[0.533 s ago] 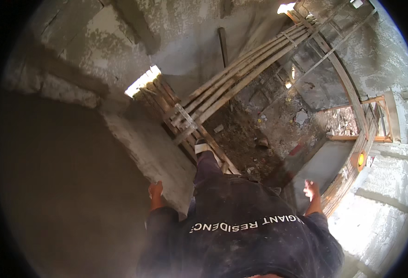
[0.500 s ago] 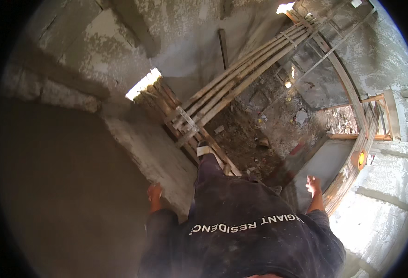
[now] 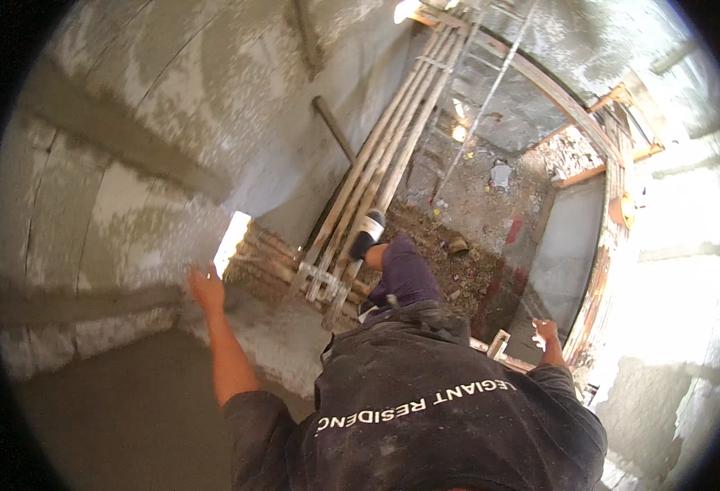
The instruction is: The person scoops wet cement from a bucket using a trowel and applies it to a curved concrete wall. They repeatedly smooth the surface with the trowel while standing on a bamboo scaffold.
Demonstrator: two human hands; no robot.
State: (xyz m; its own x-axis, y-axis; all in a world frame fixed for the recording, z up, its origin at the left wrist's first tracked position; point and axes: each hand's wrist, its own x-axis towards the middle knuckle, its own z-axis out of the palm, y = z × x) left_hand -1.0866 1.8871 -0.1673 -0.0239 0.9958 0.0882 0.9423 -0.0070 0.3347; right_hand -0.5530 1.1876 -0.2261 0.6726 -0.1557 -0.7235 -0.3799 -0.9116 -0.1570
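Observation:
My left hand (image 3: 204, 288) reaches out with spread fingers, near the plastered wall (image 3: 131, 196) and just beside a bright wall opening (image 3: 231, 243). It holds nothing; whether its fingertips touch the wall I cannot tell. Off to the right, my right hand (image 3: 545, 334) hangs with loosely bent fingers and nothing visible in it, over a grey panel (image 3: 571, 237). Strong light washes out part of that hand. One of my feet, in a dark and white shoe (image 3: 369, 226), is over a walkway of long wooden poles (image 3: 393, 139).
Far below the poles lies a rubble-strewn dirt floor (image 3: 458, 221). Short wooden crosspieces (image 3: 323, 282) tie the poles at the near end. Curved planks (image 3: 593, 315) run along the right wall, with an orange bucket-like container (image 3: 621, 210) on them. A ledge (image 3: 270, 340) borders the left side.
My left hand has risen outward to the left, toward the wall, and its fingers have spread. One leg has stepped forward onto or over the poles. The whole view has turned.

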